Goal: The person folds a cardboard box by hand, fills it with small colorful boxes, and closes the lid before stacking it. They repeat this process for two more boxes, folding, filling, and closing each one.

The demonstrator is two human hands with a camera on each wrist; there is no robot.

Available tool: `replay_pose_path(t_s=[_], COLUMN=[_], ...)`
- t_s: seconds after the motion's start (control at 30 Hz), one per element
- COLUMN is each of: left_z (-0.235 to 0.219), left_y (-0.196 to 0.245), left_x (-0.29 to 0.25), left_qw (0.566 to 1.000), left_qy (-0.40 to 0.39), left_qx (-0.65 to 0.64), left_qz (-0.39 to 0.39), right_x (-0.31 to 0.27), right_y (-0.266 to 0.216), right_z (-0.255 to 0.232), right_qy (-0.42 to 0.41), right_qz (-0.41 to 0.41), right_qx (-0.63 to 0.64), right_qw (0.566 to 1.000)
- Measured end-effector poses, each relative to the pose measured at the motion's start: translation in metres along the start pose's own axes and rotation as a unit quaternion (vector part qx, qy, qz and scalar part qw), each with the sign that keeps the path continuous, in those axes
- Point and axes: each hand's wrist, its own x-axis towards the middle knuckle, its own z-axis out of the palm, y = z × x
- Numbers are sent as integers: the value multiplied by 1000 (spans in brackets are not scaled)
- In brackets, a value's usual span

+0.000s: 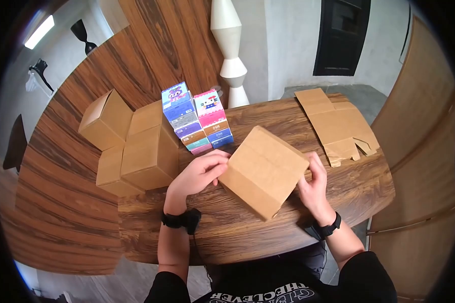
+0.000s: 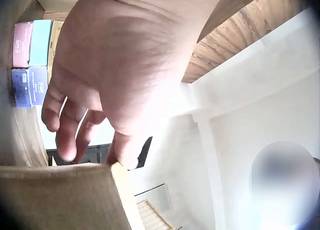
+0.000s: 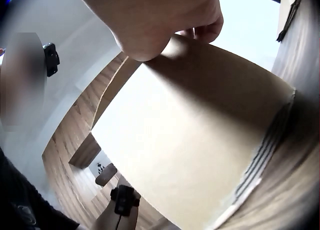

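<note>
In the head view a brown cardboard box [image 1: 265,166] stands turned cornerwise between the two hands, near the front of the table. My left hand [image 1: 202,171] pinches its left corner between thumb and index finger. The other fingers of that hand hang loosely beside the edge in the left wrist view. At the opposite corner my right hand [image 1: 314,186] grips the box, thumb on the near side and fingers partly hidden behind it. One broad panel of the box [image 3: 185,135] fills the right wrist view, with a corrugated edge along its lower right.
Several brown cardboard boxes [image 1: 149,154] are stacked at the left. Beside them stand two columns of small colourful printed boxes [image 1: 187,121]. A flattened cardboard piece [image 1: 338,123] with cut tabs lies at the table's right end. The wooden table [image 1: 227,242] has a rounded right edge.
</note>
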Motion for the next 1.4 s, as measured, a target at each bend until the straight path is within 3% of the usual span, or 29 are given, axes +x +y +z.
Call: replay_pose_path(t_s=[0.03,0.1,0.13,0.17,0.27,0.3,0.33,0.4,0.43,0.53,0.57,0.67,0.7,0.83,0.87,1.03,1.2,1.33,1.4], left_z=[6,21,25,20,32,28,26,25,22,20,20,20,18,4,1,8,14,25,26], left_y=[16,44,48,37,47,50,52,55,49,51,49,42,41,32,30,42,36,47,46], left_x=[-1,-1,-1,0,-11,-11,-12,-15,-15,-13,-11,-6,-7,-9,-9,-12,-8,-9,-9], left_qw=[996,987,979,983,990,992,995,998,999,970,975,974,976,973,970,974,978,978,975], left_qy=[20,98,136,107,119,98,82,50,20,-74,-109,-53,-30,53,73,-16,0,22,31], left_qx=[-7,-8,-9,-16,51,1,8,22,25,192,161,183,181,197,206,196,175,195,200], left_qz=[-86,-130,-152,-147,-51,-82,-47,23,11,132,105,125,120,106,102,112,115,74,90], right_x=[-5,-19,-28,-37,-59,-53,-47,-25,-10,22,28,35,34,45,44,30,28,31,27], right_y=[-7,-11,-14,-17,-25,-34,-37,-27,-15,3,6,18,19,27,27,31,34,25,26], right_z=[-1,-5,-6,-6,-2,-2,-2,-6,-11,-15,-14,-8,-6,2,3,16,21,13,13], right_qy=[-1,-21,-30,-38,-75,-75,-74,-30,-51,-135,-162,-234,-219,-104,-101,-110,-108,-119,-122], right_qz=[-13,-61,-27,8,76,94,114,151,88,-55,-77,-101,-76,-174,-170,-189,-204,-187,-168], right_qx=[10,17,58,98,235,283,331,295,256,124,108,123,137,72,67,92,125,131,122], right_qw=[1000,998,998,994,966,951,934,943,961,982,978,959,963,977,978,971,965,966,971])
